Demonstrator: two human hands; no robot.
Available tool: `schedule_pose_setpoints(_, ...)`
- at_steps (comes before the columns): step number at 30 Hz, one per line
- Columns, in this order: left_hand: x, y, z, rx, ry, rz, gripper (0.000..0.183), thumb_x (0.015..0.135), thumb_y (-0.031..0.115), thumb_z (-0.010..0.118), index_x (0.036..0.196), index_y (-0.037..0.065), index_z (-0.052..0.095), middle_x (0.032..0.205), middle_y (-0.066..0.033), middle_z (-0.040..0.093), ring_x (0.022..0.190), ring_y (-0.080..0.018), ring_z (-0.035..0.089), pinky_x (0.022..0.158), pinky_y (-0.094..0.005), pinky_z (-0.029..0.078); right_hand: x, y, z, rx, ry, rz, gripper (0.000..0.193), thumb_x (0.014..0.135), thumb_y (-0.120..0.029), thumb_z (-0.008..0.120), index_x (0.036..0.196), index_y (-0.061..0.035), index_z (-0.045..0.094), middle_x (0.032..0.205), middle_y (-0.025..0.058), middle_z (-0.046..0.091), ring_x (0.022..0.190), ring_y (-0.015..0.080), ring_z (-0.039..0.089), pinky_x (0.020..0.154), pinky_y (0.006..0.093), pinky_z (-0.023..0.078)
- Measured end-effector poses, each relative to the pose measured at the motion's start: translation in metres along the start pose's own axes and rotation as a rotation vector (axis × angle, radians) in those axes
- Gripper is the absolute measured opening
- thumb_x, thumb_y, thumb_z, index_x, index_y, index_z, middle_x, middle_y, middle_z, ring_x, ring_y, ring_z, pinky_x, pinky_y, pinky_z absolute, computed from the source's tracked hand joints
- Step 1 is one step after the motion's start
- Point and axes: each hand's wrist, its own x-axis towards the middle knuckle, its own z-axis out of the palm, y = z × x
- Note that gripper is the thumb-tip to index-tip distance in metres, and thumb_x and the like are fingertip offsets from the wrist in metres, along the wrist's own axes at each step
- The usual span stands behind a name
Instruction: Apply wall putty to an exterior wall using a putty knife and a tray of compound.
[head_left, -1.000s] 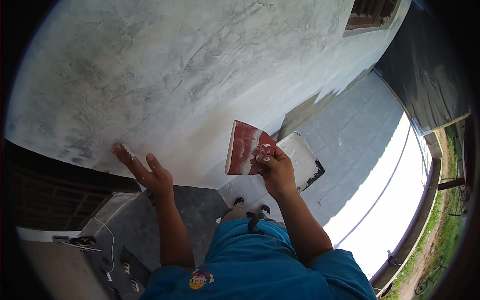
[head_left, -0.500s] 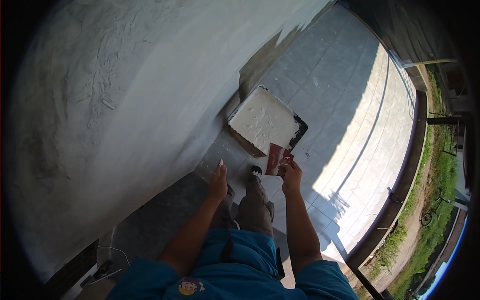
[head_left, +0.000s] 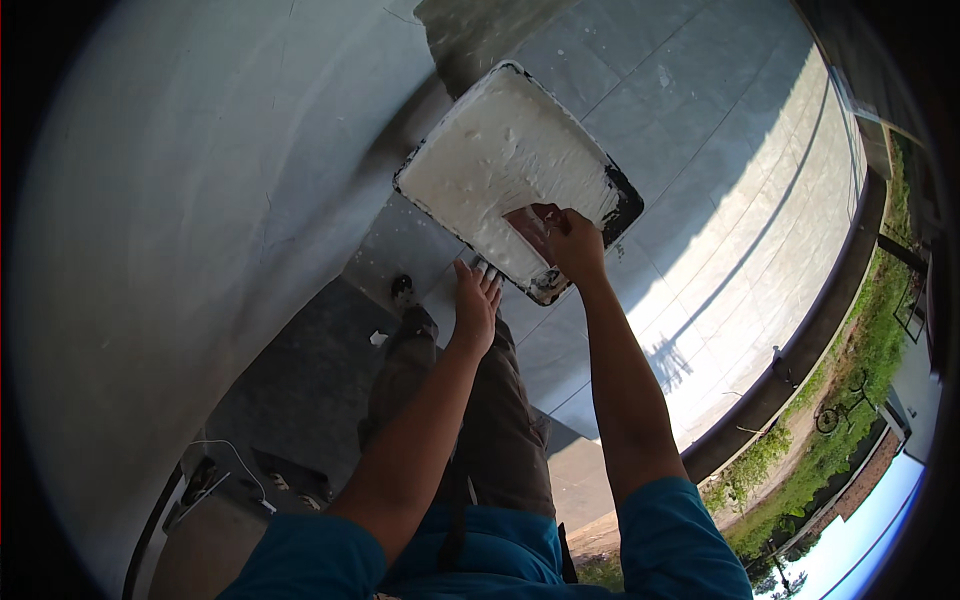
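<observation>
A black, square-cornered tub point(head_left: 627, 203) stands on the tiled floor, filled with thick white plaster-like paste point(head_left: 490, 145). My right hand point(head_left: 579, 248) is closed on a flat reddish-brown spreader point(head_left: 532, 228), whose blade lies in the paste at the near corner of the tub. White smears cover part of the blade. My left hand point(head_left: 476, 305) is just outside the tub's near left edge, its fingers stretched out and apart. White paste coats some of its fingertips, and it holds nothing.
A grey-white coated wall point(head_left: 230, 200) rises along the left, close to the tub. Sunlight falls on the tiles point(head_left: 745, 240) at right, bounded by a low dark ledge point(head_left: 800, 365). A white cable point(head_left: 240, 458) lies at lower left, and a white scrap point(head_left: 378, 338) near my feet.
I have bent closer to the tub. My right hand has brought the spreader from beside the tub into the paste, and my left hand has moved to the tub's edge with its fingers spreading.
</observation>
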Motion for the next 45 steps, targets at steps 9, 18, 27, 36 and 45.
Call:
schedule_pose_setpoints(9,-0.008,-0.002,0.011,-0.124,0.043,0.01,0.108,0.09,0.078,0.029,0.152,-0.008,0.01,0.157,-0.024,0.022,0.146,-0.0357,0.024,0.12,-0.0426,0.02,-0.014,-0.002,0.018,0.026,-0.214,-0.018,0.028,0.082,-0.026,0.064,0.096,-0.0017,0.066,0.085,0.0217,0.069,0.083,0.0396,0.068,0.073,0.0444,0.052)
schedule_pose_setpoints(18,-0.006,-0.007,0.01,-0.16,0.045,0.013,0.103,0.092,0.076,0.026,0.151,-0.008,0.014,0.158,-0.024,0.021,0.147,-0.0345,0.023,0.121,-0.0419,0.017,-0.016,-0.002,0.015,0.092,-0.148,-0.085,0.029,0.082,-0.023,0.064,0.101,-0.0024,0.067,0.085,0.0205,0.069,0.082,0.0391,0.067,0.073,0.044,0.052)
schedule_pose_setpoints(27,-0.003,-0.01,0.008,-0.145,0.068,0.042,0.106,0.091,0.078,0.026,0.151,-0.009,0.016,0.156,-0.0237,0.025,0.145,-0.0344,0.027,0.121,-0.0425,0.02,-0.021,-0.012,0.002,0.003,0.217,-0.322,0.022,0.084,-0.008,0.059,0.105,-0.0058,0.068,0.095,0.013,0.07,0.087,0.0323,0.066,0.077,0.0402,0.054)
schedule_pose_setpoints(36,-0.004,-0.008,-0.001,-0.186,0.076,0.039,0.107,0.091,0.078,0.027,0.15,-0.011,0.016,0.156,-0.025,0.026,0.145,-0.0353,0.027,0.12,-0.0423,0.021,-0.061,-0.013,0.006,-0.112,0.027,-0.508,0.022,0.082,-0.005,0.064,0.104,-0.0069,0.068,0.096,0.009,0.069,0.089,0.0294,0.066,0.08,0.04,0.054)
schedule_pose_setpoints(45,-0.002,-0.013,0.006,-0.18,0.053,0.05,0.107,0.091,0.078,0.028,0.148,-0.011,0.02,0.155,-0.0251,0.027,0.144,-0.0356,0.029,0.12,-0.0422,0.021,0.028,0.0,-0.036,0.029,0.022,-0.084,0.026,0.088,-0.017,0.057,0.106,0.0004,0.065,0.091,0.023,0.069,0.086,0.04,0.067,0.077,0.0432,0.052)
